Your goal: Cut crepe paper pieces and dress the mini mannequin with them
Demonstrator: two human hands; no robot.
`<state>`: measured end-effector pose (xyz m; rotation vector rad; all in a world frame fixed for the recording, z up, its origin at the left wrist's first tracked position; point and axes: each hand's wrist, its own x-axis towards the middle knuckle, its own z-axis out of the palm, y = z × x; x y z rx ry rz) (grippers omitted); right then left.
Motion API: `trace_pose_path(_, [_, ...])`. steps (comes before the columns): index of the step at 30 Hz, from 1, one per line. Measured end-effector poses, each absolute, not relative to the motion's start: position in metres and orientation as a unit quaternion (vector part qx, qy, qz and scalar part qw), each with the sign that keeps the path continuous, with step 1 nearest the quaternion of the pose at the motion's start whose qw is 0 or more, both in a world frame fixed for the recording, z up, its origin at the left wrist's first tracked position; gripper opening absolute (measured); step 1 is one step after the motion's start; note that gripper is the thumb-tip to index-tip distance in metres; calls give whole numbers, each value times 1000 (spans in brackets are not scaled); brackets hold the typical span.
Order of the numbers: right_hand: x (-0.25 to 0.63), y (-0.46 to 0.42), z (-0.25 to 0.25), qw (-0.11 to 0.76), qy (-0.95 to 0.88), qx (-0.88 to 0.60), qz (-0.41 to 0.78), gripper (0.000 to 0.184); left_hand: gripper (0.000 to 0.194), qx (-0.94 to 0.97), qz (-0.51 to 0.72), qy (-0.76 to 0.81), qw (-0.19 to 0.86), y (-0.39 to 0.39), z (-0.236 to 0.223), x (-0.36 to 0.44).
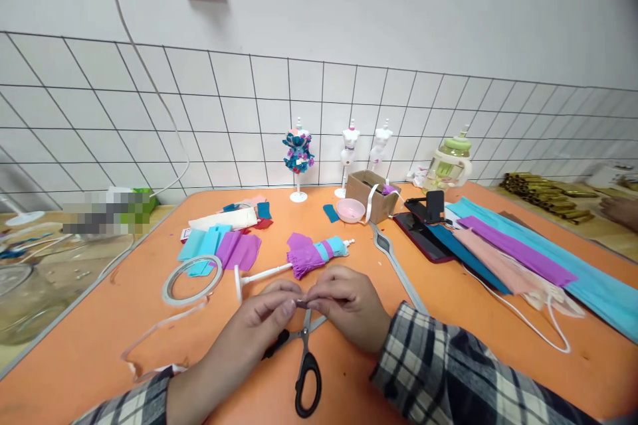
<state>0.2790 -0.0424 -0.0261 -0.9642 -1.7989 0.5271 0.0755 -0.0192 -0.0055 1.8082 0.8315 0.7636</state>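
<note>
My left hand (266,319) and my right hand (349,302) meet at the middle of the table, fingertips pinched together. Between them shows a sliver of something small and dark purplish, too little to name. Just beneath lie scissors (309,382) with black handles, blades partly hidden by my hands. Beyond the fingers, a small white mannequin on a stand (269,273) lies on its side, dressed in purple and light blue crepe paper (306,259). A roll of double-sided tape (169,289) rests left of it, against folded blue and purple paper pieces (239,249).
Upright mannequins (350,139) stand along the wall, one in a teal ruffled dress (298,153). A cardboard box (383,206), pink bowl (350,210), phone (421,237) and green-lidded bottle (448,166) sit behind. Long paper strips (518,252) lie right. Another person's hand (621,211) shows far right.
</note>
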Motion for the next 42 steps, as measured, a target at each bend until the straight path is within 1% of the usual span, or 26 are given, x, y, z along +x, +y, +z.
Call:
trace_pose_path(4, [272, -51, -27, 507, -745, -379, 211, 23, 32, 652, 326, 320, 605, -23, -10, 78])
trace_pose_path(6, [269, -53, -27, 526, -736, -359, 231, 23, 31, 598, 331, 298, 666, -26, -14, 79])
trace_pose_path(8, [267, -54, -26, 543, -709, -343, 291, 23, 33, 560, 331, 273, 709, -27, -17, 79])
trace_pose_path(10, [264, -54, -24, 540, -668, -330, 392, 27, 36, 557, 339, 256, 714, -27, -19, 78])
trace_pose_path(13, [262, -54, -21, 502, -612, -316, 523, 34, 43, 615, 358, 279, 644, -23, -19, 76])
trace_pose_path(16, [261, -54, -23, 467, -541, -303, 631, 36, 53, 691, 360, 333, 530, -21, -18, 73])
trace_pose_path(18, [259, -56, -26, 443, -477, -292, 701, 37, 55, 737, 352, 354, 455, -20, -16, 72])
trace_pose_path(20, [259, -58, -29, 418, -441, -286, 741, 40, 55, 780, 339, 361, 384, -19, -15, 72])
trace_pose_path(23, [261, -58, -30, 379, -465, -286, 748, 45, 58, 831, 301, 366, 291, -12, -12, 71])
trace_pose_path(25, [266, -54, -30, 389, -519, -298, 700, 43, 58, 852, 270, 381, 236, -4, -8, 71])
trace_pose_path(26, [269, -51, -30, 415, -548, -310, 656, 41, 56, 860, 258, 385, 213, 0, -5, 72])
trace_pose_path(29, [283, -37, -29, 534, -609, -354, 468, 26, 38, 889, 250, 342, 176, 13, 6, 73])
trace_pose_path(31, [296, -26, -31, 571, -652, -377, 326, 17, 31, 901, 255, 325, 130, 22, 12, 78])
trace_pose_path(33, [310, -15, -34, 547, -714, -391, 195, 19, 34, 905, 248, 339, 63, 32, 13, 86])
trace_pose_path(35, [323, -6, -37, 506, -756, -403, 103, 22, 42, 908, 223, 353, 10, 42, 9, 97])
trace_pose_path(36, [328, -2, -38, 488, -770, -406, 70, 22, 42, 911, 206, 357, -7, 47, 5, 102])
trace_pose_path(37, [332, 1, -39, 471, -781, -407, 44, 23, 39, 914, 185, 359, -20, 50, 0, 107])
trace_pose_path(39, [337, 4, -39, 441, -803, -401, 12, 24, 25, 919, 150, 362, -37, 55, -11, 112])
trace_pose_path(41, [339, 5, -38, 414, -822, -391, 3, 26, 12, 919, 141, 366, -42, 57, -19, 111])
trace_pose_path(42, [339, 5, -37, 406, -828, -387, 3, 26, 9, 918, 141, 369, -37, 57, -22, 109])
